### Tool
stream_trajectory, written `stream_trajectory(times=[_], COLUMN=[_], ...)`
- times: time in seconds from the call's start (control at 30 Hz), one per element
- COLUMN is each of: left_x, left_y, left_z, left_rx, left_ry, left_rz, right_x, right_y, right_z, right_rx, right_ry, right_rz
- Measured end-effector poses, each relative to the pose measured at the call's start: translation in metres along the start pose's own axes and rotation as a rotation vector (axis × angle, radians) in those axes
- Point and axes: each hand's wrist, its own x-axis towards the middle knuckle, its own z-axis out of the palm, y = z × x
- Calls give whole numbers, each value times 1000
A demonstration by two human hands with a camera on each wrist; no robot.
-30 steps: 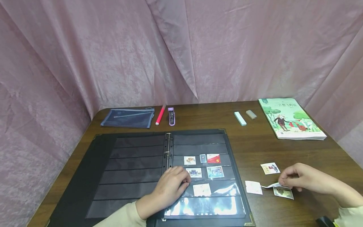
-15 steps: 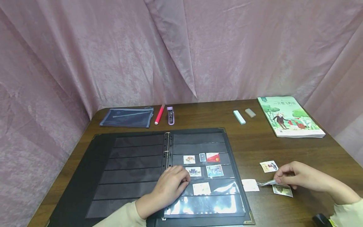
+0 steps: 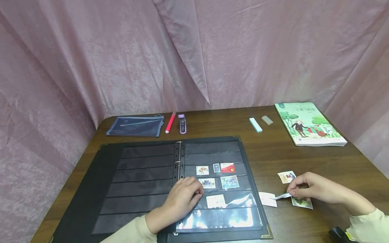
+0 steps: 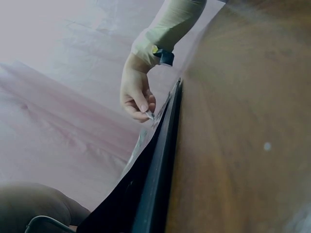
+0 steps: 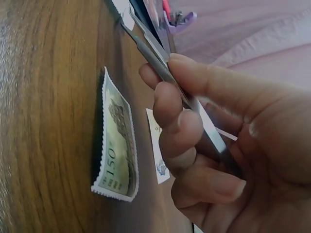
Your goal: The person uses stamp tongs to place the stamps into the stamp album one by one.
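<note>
My right hand [image 3: 307, 185] pinches a pair of metal tweezers [image 5: 163, 70] between thumb and fingers. Their tips meet a pale stamp [image 3: 267, 199] lying by the album's right edge. Below the hand, a green-toned stamp marked 150 [image 5: 116, 148] lies on the table; another stamp [image 3: 286, 177] is just beyond it. My left hand [image 3: 185, 195] rests with loosely bent fingers on the open black stamp album [image 3: 146, 189], near the rings. Several stamps sit in the right page's clear strips, among them a red one [image 3: 227, 167] and a pale one [image 3: 216, 201].
Along the back of the table lie a blue mesh pouch [image 3: 135, 126], a red marker [image 3: 171, 122], a purple-edged small tool [image 3: 182, 124], a white-and-blue block [image 3: 255, 125] and a grey eraser [image 3: 267, 120]. A green picture book [image 3: 310, 125] is at the back right. Pink curtains hang behind.
My right hand has moved slightly left with the tweezers, and the pale stamp at their tips has shifted left to the album's edge. My left hand has stayed in place.
</note>
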Motion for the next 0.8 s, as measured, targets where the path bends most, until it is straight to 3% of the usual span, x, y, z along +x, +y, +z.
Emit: stream_trajectory(times=[0.17, 0.4, 0.8], left_x=[0, 0, 0], left_y=[0, 0, 1], left_z=[-1, 0, -1], left_rx=[-6, -20, -7], left_ry=[-18, -45, -4], left_rz=[-12, -19, -15], right_x=[3, -1, 3], right_y=[-2, -8, -20], right_z=[0, -4, -21], right_rx=[-43, -135, -235], right_ry=[18, 43, 73], right_rz=[16, -25, -51])
